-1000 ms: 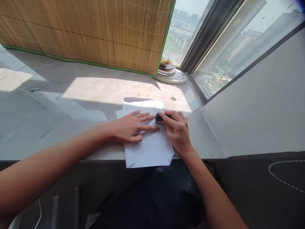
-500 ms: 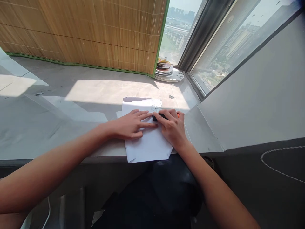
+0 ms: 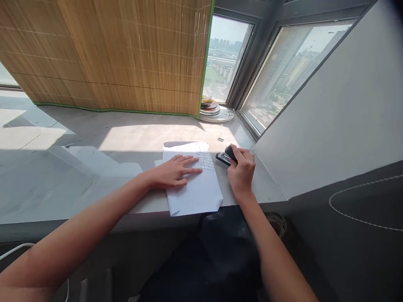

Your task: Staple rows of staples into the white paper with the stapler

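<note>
White paper sheets [image 3: 195,197] lie on the pale ledge, with one lower corner folded. Rows of staples [image 3: 206,159] cover a patch along their upper right side. My left hand [image 3: 176,171] rests flat on the paper with its fingers spread, the tips beside the stapled patch. To the right of the paper, my right hand [image 3: 242,170] grips a black stapler [image 3: 224,157]. The stapler's jaws point left and stand apart, clear of the paper. Part of its body is hidden by my fingers.
Two small strips of staples [image 3: 220,139] lie on the ledge [image 3: 126,138] beyond the paper. Stacked plates [image 3: 214,111] stand in the window corner. A bamboo blind [image 3: 126,58] hangs along the back. On the right a white wall [image 3: 327,105] borders the ledge.
My right hand has drawn the stapler off the paper to the right, uncovering the stapled patch. My left hand stays on the paper. The camera view has tilted up a little.
</note>
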A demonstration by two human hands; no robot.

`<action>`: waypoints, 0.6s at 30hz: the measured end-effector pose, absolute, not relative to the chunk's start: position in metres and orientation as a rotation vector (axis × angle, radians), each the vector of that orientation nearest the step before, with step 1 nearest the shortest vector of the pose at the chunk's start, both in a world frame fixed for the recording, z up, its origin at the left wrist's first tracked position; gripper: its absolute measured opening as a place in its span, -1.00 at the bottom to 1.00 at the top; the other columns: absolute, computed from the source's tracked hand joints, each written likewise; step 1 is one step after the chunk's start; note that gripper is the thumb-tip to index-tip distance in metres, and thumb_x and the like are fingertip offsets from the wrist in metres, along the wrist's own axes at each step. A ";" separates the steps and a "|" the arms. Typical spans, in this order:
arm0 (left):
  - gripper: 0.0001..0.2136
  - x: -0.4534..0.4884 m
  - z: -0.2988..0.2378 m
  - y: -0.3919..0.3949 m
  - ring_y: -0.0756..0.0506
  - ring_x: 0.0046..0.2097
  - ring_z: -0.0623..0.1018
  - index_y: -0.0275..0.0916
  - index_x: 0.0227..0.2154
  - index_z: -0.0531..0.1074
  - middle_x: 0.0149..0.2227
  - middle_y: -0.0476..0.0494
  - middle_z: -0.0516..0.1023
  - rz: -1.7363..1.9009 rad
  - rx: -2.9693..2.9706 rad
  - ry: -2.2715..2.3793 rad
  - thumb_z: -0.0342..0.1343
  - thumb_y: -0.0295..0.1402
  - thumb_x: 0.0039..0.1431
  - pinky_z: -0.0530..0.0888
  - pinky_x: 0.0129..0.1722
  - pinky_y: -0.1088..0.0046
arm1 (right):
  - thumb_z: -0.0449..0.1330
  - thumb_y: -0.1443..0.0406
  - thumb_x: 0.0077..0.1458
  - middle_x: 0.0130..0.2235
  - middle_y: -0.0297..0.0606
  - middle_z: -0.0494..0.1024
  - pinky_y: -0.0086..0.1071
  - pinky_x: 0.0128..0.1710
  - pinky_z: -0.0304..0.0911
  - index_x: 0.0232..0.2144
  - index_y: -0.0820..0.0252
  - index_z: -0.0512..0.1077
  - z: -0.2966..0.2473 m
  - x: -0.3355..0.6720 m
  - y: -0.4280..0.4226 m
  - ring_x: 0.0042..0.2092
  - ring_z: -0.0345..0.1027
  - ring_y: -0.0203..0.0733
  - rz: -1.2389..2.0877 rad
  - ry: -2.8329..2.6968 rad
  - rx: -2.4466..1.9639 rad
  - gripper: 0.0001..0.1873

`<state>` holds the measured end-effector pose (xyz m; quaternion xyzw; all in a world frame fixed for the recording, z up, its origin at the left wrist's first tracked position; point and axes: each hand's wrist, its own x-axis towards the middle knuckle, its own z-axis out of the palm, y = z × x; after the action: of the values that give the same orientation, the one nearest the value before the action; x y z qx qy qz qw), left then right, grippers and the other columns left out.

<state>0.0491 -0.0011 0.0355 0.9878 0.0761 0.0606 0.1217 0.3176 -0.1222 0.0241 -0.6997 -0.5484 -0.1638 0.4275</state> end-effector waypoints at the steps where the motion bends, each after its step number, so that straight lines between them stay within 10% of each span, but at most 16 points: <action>1: -0.43 0.049 0.036 0.000 -0.36 0.46 0.29 0.05 0.38 0.39 0.50 -0.15 0.28 0.235 2.860 0.217 0.08 -0.35 0.32 0.22 0.41 -0.04 | 0.06 0.53 0.23 -0.03 -0.08 0.55 0.08 0.05 0.37 0.21 0.04 0.53 0.030 0.313 -0.120 0.03 0.38 0.14 -0.420 -1.351 -1.730 -0.40; 5: -0.71 0.044 0.041 0.013 -0.21 0.03 0.56 -0.15 -0.12 0.58 -0.02 -0.21 0.66 0.891 2.640 0.492 -0.04 -0.46 0.30 0.44 0.08 0.20 | 0.13 0.55 0.19 -0.03 -0.13 0.52 -0.04 0.04 0.42 0.23 0.03 0.50 0.050 0.271 -0.107 0.03 0.38 0.09 -0.191 -1.546 -1.564 -0.38; 8: -0.82 0.033 0.042 0.030 -0.13 -0.32 0.43 -0.18 -0.46 0.37 -0.41 -0.10 0.47 1.414 2.304 0.857 -0.06 -0.51 0.19 0.36 -0.26 0.32 | 0.21 0.57 0.14 -0.07 -0.19 0.52 -0.17 -0.03 0.42 0.18 0.00 0.51 0.051 0.229 -0.095 -0.03 0.40 0.01 0.072 -1.734 -1.499 -0.39; 18: -0.88 0.013 0.032 0.065 0.00 -0.56 0.11 -0.17 -0.62 0.31 -0.64 0.05 0.10 1.461 1.566 1.026 -0.01 -0.42 -0.01 -0.01 -0.53 0.42 | 0.24 0.57 0.12 -0.08 -0.22 0.52 -0.17 0.02 0.38 0.18 -0.08 0.55 0.028 0.276 -0.099 -0.01 0.42 0.00 0.146 -1.783 -1.455 -0.35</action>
<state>0.0127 0.0648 0.0316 0.6116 0.4006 0.5704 0.3743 0.2761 -0.0988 0.0277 -0.5767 -0.7066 0.0580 0.4059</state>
